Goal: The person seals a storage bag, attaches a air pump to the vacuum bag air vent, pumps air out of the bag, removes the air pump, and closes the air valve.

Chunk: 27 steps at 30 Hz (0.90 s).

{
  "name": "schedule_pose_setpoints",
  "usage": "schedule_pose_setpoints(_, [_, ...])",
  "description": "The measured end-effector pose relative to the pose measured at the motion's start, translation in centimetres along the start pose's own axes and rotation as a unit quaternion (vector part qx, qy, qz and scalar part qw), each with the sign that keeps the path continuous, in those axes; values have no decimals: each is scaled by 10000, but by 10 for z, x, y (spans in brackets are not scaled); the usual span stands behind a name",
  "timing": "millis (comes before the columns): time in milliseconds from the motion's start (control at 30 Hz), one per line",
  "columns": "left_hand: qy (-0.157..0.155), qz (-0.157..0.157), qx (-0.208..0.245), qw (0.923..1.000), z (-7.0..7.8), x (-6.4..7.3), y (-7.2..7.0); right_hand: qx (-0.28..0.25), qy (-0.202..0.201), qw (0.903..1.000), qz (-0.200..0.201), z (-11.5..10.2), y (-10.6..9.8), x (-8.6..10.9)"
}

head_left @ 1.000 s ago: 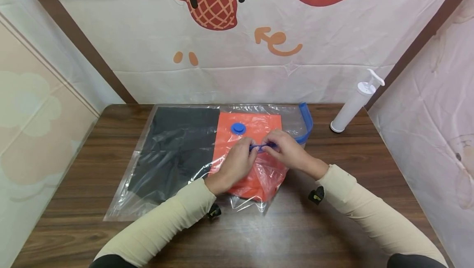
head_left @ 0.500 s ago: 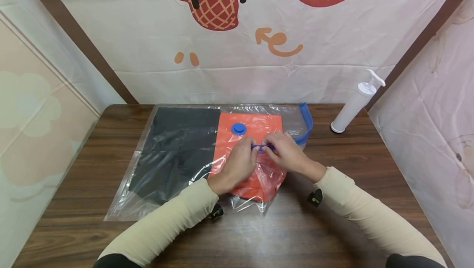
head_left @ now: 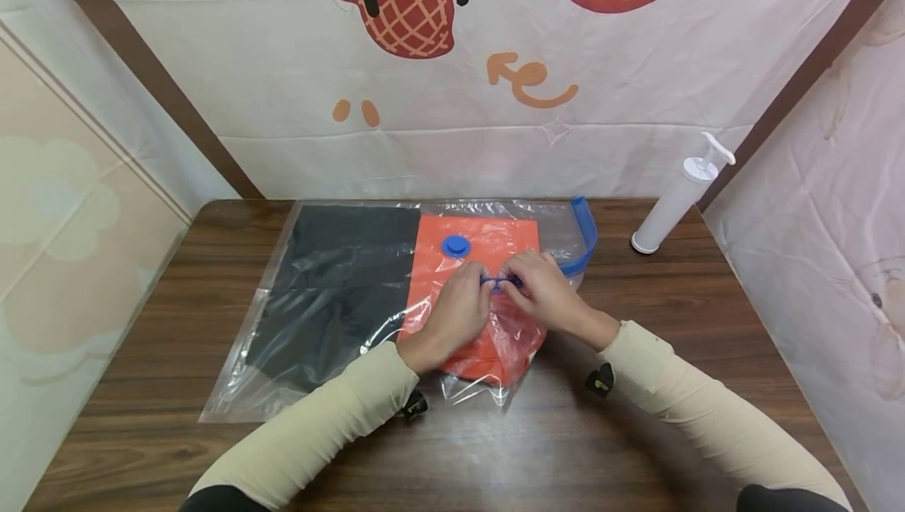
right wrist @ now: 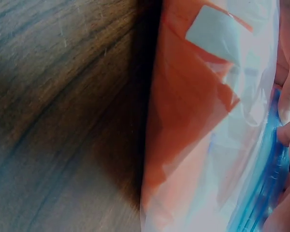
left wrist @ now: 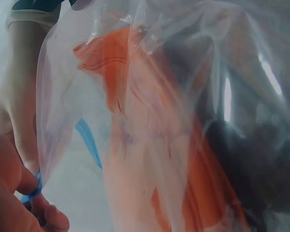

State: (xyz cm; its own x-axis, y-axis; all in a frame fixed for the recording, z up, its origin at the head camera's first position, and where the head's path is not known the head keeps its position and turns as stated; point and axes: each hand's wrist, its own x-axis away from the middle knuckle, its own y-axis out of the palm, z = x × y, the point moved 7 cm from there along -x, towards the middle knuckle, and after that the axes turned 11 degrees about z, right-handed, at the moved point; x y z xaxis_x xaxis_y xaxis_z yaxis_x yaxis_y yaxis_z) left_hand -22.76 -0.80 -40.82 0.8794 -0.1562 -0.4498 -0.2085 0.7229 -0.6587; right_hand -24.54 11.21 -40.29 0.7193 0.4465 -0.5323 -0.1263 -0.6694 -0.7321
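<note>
A clear vacuum storage bag (head_left: 283, 371) lies across the table with a folded black cloth (head_left: 339, 284) and an orange cloth (head_left: 438, 323) inside. Its round blue valve (head_left: 456, 246) sits above the orange cloth. The blue zip strip (head_left: 585, 233) runs along the bag's right end and curls back toward the hands. My left hand (head_left: 456, 308) and right hand (head_left: 544, 288) pinch this strip side by side, fingertips close together. In the right wrist view the blue strip (right wrist: 263, 193) passes between fingers and thumbs. Through the film, the left wrist view shows orange cloth (left wrist: 208, 193).
A white hand pump (head_left: 668, 210) with a T-shaped handle stands at the table's back right. The wooden table (head_left: 672, 292) meets a printed fabric backdrop (head_left: 452, 159) behind, with more fabric walls at both sides.
Both hands keep their pinch on the zip strip. The right hand has shifted slightly left, closer to the left hand. The bag and pump stay put.
</note>
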Motion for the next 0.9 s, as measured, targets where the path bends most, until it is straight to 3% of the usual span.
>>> schedule_pose_setpoints(133, [29,43,-16,10000,-1,-1,-2,104,-45,9999,-51,0,1,-1])
schedule_pose_setpoints(367, [-345,-286,6,9990,-8,-2,-3,-63,20,9993,-355,7,-4,-5])
schedule_pose_setpoints(633, [-150,-163,-150,9996,-4,-4,-5,123,-359,9988,-311,1,-3,-6])
schedule_pose_setpoints(900, [-150,-208,-318,9992,-5,-3,-2,633,-183,9972,-356,-2,4,-6])
